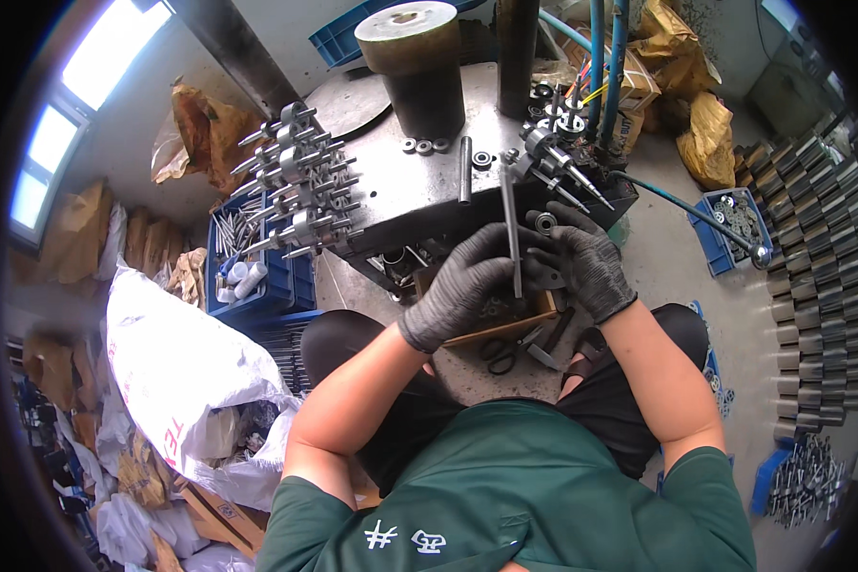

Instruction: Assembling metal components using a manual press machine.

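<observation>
Two gloved hands meet over one wooden box (534, 319) at the counter (419, 191) edge. The left hand (462, 286) is clenched around one thin metal rod (512, 224), which rises upright from its grip. The right hand (586, 262) curls just beside it, touching one small bearing (544, 222); its grip cannot be told. Three more bearings (424, 146) lie further back.

Your left hand (462, 286) and right hand (586, 262) meet at frame centre, thin rod (512, 229) upright between them. Wooden box (510, 324) just under hands. Metal table (419, 181) above, big cylinder (415, 62) on it. Crate (257, 276) left of table. White sack (176, 367) lower left. Rows of sleeves (815, 286) at right edge.
</observation>
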Motion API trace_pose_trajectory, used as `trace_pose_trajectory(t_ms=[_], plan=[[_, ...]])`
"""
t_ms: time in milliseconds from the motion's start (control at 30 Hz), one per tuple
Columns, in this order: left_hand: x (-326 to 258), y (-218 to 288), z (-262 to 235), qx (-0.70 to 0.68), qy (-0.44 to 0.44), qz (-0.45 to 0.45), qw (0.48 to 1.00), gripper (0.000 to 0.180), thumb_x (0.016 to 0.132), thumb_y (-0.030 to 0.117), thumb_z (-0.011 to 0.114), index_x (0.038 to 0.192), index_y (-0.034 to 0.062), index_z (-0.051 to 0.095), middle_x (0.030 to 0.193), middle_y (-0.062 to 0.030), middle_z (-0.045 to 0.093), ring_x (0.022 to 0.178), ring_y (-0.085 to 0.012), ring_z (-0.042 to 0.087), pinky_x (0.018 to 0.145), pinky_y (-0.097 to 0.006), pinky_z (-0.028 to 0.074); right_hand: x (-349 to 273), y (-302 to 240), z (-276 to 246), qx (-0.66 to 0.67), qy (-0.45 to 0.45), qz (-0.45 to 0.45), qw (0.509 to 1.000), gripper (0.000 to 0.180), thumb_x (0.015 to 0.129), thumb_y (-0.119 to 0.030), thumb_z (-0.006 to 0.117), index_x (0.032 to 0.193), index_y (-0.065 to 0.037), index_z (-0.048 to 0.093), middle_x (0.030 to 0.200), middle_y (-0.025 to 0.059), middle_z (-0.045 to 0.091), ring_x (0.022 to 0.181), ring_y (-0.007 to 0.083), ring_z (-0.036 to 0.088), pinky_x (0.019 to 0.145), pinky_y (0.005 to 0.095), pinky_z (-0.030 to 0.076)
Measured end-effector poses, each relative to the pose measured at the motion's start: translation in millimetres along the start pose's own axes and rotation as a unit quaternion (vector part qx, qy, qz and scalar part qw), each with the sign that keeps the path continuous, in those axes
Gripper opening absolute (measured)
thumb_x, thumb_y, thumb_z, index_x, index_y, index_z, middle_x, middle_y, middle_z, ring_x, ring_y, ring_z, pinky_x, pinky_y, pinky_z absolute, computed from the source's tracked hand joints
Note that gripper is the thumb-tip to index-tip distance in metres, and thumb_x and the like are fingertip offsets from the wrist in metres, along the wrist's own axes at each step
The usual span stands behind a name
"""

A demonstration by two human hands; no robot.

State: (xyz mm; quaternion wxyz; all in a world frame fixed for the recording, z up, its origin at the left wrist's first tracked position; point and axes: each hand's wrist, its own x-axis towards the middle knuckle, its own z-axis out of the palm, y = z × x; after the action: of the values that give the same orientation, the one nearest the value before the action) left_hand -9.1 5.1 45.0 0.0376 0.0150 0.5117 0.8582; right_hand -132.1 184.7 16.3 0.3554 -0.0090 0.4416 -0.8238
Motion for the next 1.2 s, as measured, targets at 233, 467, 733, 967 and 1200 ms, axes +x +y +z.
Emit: trace_pose_trajectory(t_ms=[233,467,733,967,1200], plan=[[-1,-79,-17,0.253,-0.026,-0.05,0.966,0.038,0.098,0.017,0.066,0.133,0.0037,0.058,0.119,-0.0074,0.064,0.11,-0.014,0.06,0.098,-0.033,0.051,-3,2,-12,0.003,-0.015,-0.029,0.999,0.051,0.095,0.001,0.052,0.145,-0.004,0.045,0.131,0.0177,0.063,0.119,0.0341,0.065,0.094,0.0496,0.058],[9,-73,-14,0.204,-0.002,-0.091,0.975,0.03,0.093,0.017,0.073,0.118,0.0026,0.064,0.106,-0.0037,0.068,0.102,-0.0118,0.062,0.092,-0.032,0.053,6,-2,-17,0.031,-0.024,-0.078,0.996,0.043,0.094,0.003,0.052,0.136,-0.002,0.054,0.13,0.0184,0.063,0.116,0.0331,0.066,0.096,0.0433,0.058],[3,-71,-18,0.25,0.03,-0.069,0.965,0.025,0.093,0.018,0.074,0.112,0.005,0.066,0.099,-0.0023,0.067,0.091,-0.0089,0.061,0.081,-0.028,0.054,5,0,-13,-0.105,-0.036,-0.104,0.988,0.037,0.095,-0.003,0.057,0.131,-0.001,0.058,0.121,0.0133,0.068,0.106,0.0219,0.068,0.09,0.0357,0.059],[6,-68,-19,0.272,0.027,-0.082,0.958,0.031,0.09,0.016,0.073,0.117,0.001,0.064,0.103,-0.0078,0.067,0.098,-0.0147,0.061,0.09,-0.033,0.052,5,1,-4,0.0,0.031,0.037,0.999,0.031,0.099,-0.016,0.062,0.129,-0.007,0.061,0.114,0.0119,0.071,0.102,0.0209,0.068,0.086,0.0381,0.059],[6,-80,-22,0.269,0.034,-0.046,0.961,0.025,0.093,0.019,0.073,0.113,0.0057,0.066,0.094,-0.0023,0.067,0.084,-0.0079,0.061,0.074,-0.027,0.053,8,12,-12,-0.06,-0.013,-0.013,0.998,0.033,0.1,-0.024,0.064,0.128,-0.007,0.061,0.103,0.0109,0.072,0.092,0.0218,0.071,0.082,0.0408,0.061]])
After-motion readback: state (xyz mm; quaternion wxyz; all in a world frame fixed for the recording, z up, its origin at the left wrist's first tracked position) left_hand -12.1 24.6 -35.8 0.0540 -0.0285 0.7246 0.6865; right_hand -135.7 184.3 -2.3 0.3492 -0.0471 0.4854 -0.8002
